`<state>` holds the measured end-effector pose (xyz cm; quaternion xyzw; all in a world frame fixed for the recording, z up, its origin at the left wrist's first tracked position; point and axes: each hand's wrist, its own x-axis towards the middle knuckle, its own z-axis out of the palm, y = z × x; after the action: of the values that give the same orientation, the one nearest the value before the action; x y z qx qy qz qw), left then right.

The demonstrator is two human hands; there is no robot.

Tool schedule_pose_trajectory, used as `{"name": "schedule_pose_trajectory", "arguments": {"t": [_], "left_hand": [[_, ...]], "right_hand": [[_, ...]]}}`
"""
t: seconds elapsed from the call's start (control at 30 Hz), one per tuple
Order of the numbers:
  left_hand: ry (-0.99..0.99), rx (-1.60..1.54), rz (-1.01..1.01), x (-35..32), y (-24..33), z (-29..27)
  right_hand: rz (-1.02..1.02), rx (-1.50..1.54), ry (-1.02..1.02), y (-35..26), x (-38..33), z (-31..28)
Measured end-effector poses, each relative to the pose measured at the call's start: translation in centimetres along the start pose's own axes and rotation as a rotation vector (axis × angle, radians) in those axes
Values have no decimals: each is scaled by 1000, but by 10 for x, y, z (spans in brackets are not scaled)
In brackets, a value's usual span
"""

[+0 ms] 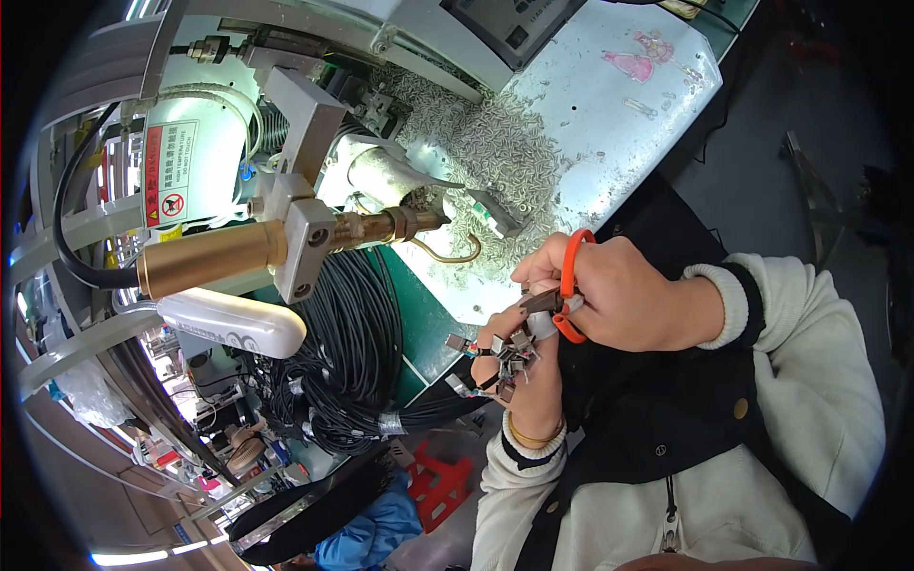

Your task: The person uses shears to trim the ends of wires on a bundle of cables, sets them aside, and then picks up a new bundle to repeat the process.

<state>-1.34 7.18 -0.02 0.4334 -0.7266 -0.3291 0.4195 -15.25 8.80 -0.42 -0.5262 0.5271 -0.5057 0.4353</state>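
The bundle of small connectors (512, 357) on dark wire ends sits in the left hand (528, 376), held up in front of the person's chest, the plugs fanning up and leftward, fingers curled around the wires. Just above, the right hand (619, 295) grips orange-handled snips (567, 285) — handles arcing upward, the tip aimed down-left into the bundle. To the left hang coils of black cable (357, 343) off the counter (609, 124) edge, under a brass-coloured nozzle (214, 262) and a hook (452, 252). Small metal offcuts (505, 147) litter the counter; open room lies only right of the hands.
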Motion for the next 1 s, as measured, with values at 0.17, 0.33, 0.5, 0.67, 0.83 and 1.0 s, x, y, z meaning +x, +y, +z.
{"name": "schedule_pose_trajectory", "arguments": {"t": [0.17,0.33,0.5,0.67,0.83,1.0], "left_hand": [[-14,-65,-127,1,7,0],[0,6,-45,1,1,0],[4,-25,-66,-1,-1,-1],[-13,-9,-97,2,2,-4],[27,-17,28,-1,-2,2],[69,-267,-372,7,7,-3]], "right_hand": [[71,29,-11,8,0,3],[-43,-2,10,6,-2,4],[36,81,9,3,1,1],[2,61,3,4,-1,2],[-140,-19,62,6,-2,4],[55,175,-50,6,3,0]]}}
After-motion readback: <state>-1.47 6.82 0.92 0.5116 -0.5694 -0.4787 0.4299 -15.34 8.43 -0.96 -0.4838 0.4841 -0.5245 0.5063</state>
